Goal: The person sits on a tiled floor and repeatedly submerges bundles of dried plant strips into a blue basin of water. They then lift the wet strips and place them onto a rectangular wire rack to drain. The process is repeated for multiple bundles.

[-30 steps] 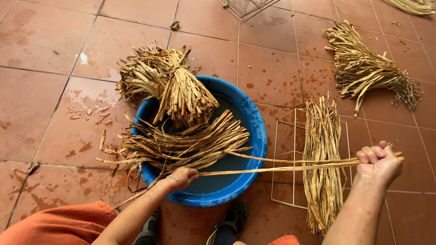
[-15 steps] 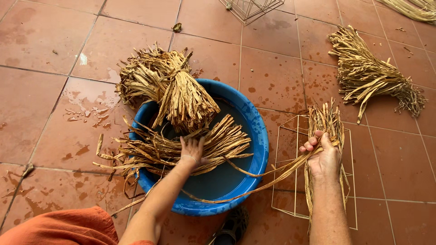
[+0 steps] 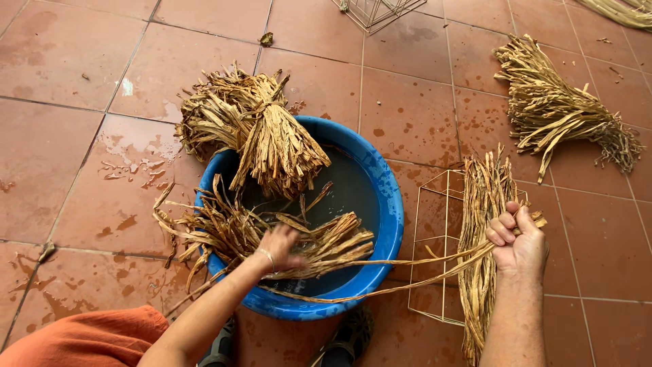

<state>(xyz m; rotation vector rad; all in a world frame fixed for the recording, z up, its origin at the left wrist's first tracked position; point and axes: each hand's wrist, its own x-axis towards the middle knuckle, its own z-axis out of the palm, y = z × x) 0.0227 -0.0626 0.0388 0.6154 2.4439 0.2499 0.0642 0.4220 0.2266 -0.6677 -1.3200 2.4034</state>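
right hand (image 3: 519,241) is closed on two long dried strands (image 3: 407,261) at right, over the wire frame (image 3: 435,272). left hand (image 3: 282,246) presses loosely on the wet bundle (image 3: 272,238) in the blue basin (image 3: 380,204). step judged: drawing strands; next calls for a firm pinch.

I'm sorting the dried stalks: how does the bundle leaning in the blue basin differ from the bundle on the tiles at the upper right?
The leaning bundle rests propped on the blue basin, cut ends pointing down at the water; the floor bundle lies flat on the tiles. The leaning bundle looks broad-stripped, the floor bundle thinner and stringier. Both are dry, straw-coloured and gathered at one end.
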